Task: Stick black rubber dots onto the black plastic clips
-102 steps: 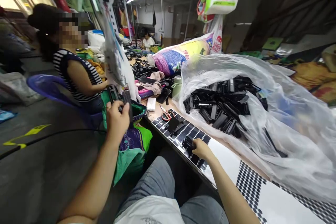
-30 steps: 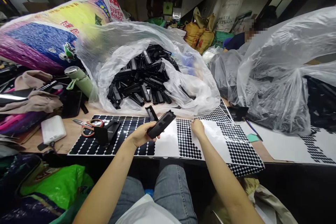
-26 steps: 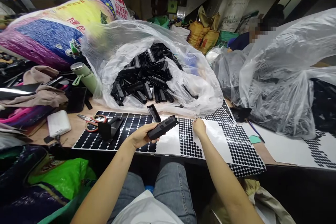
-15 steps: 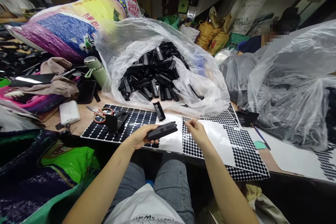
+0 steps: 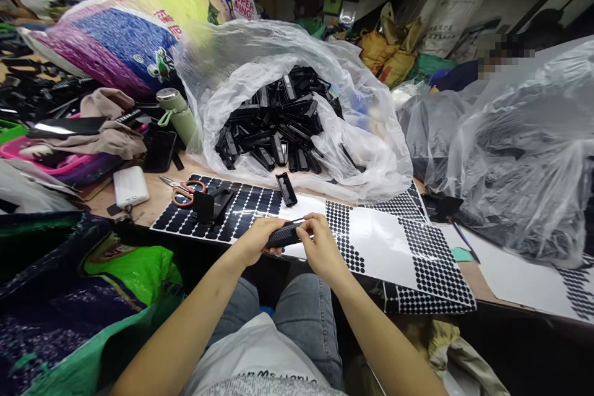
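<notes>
My left hand [image 5: 258, 242] is closed round one end of a long black plastic housing [image 5: 284, 236], held just above the table's front edge. At its other end, my right hand [image 5: 321, 245] has thumb and fingers pressed together on the housing; anything small between them is hidden. Beneath lie a sheet of small black round stickers [image 5: 338, 223] with a bare white part, and a sheet of larger black stickers [image 5: 253, 210] to the left. A similar black housing [image 5: 286, 190], open side up, lies just beyond my hands.
A clear plastic bag [image 5: 385, 161] full of black housings stands behind. Scissors [image 5: 188, 192], a folded black piece [image 5: 211, 205], a white power bank [image 5: 130, 185], a phone [image 5: 160, 151] and a green flask [image 5: 179, 114] are at left. Another plastic bag [image 5: 524, 185] stands at right.
My right hand has moved left from over the sticker sheet to the housing's right end and closed on it. My left hand still grips the housing, now turned slightly.
</notes>
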The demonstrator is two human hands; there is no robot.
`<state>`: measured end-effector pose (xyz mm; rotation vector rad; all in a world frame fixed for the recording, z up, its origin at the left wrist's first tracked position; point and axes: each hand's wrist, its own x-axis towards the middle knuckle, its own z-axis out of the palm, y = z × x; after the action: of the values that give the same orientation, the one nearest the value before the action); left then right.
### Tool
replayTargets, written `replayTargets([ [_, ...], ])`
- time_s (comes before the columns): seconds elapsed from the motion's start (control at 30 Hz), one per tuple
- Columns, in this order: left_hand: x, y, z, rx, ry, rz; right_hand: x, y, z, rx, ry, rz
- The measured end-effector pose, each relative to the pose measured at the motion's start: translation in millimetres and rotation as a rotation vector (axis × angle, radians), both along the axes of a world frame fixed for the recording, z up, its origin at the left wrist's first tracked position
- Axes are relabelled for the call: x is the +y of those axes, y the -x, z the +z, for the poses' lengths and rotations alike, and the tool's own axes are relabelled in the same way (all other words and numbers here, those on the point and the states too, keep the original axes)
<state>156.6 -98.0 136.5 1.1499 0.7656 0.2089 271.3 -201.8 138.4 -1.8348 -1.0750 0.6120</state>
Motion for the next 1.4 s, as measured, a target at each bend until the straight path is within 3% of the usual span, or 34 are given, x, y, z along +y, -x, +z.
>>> replayTargets([
  [0.27,2,4,-14.6,0.014,0.026,0.017,5,10,-14.0,-0.033,0.014,-0.012],
  [0.37,10,9,-24.3,-0.001,0.034,0.008,13,13,-24.7,-0.070,-0.004,-0.004],
  [0.43,21,14,-34.1,0.009,0.023,0.068,22,12,-36.4,-0.113,-0.016,-0.048],
  [0.5,36,20,-46.3,0.040,0.001,0.217,33,10,-51.6,-0.162,0.051,-0.128],
  [0.6,57,28,-65.5,0.072,-0.015,0.402,48,12,-74.8,-0.234,0.291,-0.176],
  [0.73,68,32,-83.4,0.065,0.016,0.425,58,21,-91.1,-0.286,0.463,-0.183],
  [1.07,68,31,-89.7,0.044,0.049,0.421,53,30,-94.9,-0.255,0.416,-0.268],
  [1.17,69,31,-87.9,0.057,0.052,0.419,52,31,-93.3,-0.194,0.367,-0.234],
  [1.27,69,34,-79.7,0.063,0.067,0.383,46,22,-80.5,-0.004,0.243,-0.171],
  [1.4,63,38,-56.9,0.038,0.086,0.159,32,-2,-46.7,0.324,0.093,-0.105],
])
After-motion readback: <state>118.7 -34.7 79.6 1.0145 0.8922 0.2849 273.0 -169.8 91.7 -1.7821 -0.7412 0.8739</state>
